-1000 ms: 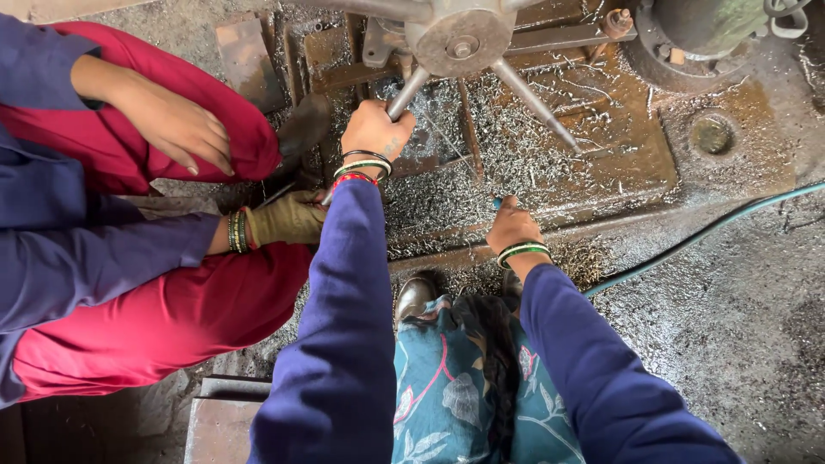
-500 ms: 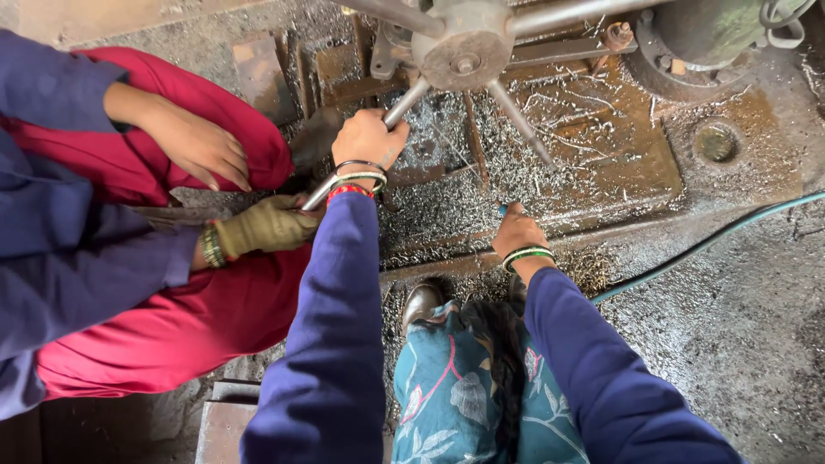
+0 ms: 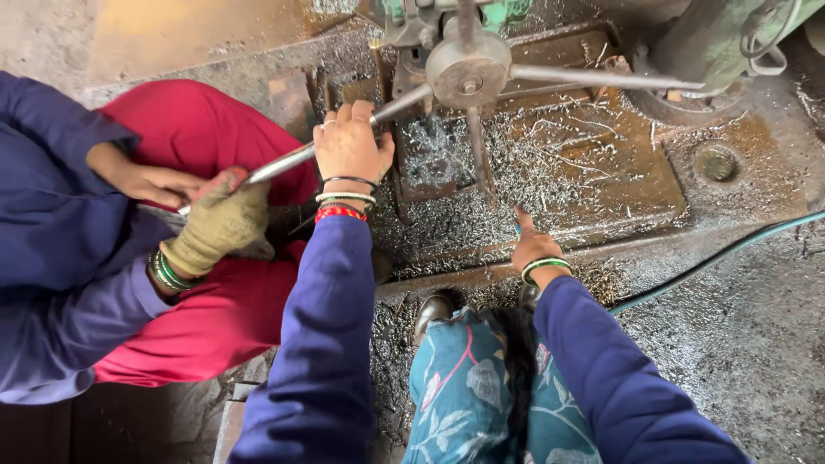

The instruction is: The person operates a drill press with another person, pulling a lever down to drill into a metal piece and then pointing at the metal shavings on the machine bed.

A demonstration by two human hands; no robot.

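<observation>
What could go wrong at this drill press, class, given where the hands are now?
1. The left hand grips a feed lever that a co-worker's gloved hand also holds; an uneven pull might pinch fingers.
2. The bare right hand rests on the machine table among sharp metal shavings, so cuts seem likely.

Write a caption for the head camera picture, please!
Left hand grips a drill-press handle; right hand rests on the shavings-strewn table.

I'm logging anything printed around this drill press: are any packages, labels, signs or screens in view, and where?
None can be seen. The view holds only the drill press table strewn with metal shavings, the left hand on a spoke handle, and the right hand at the table's edge.
</observation>
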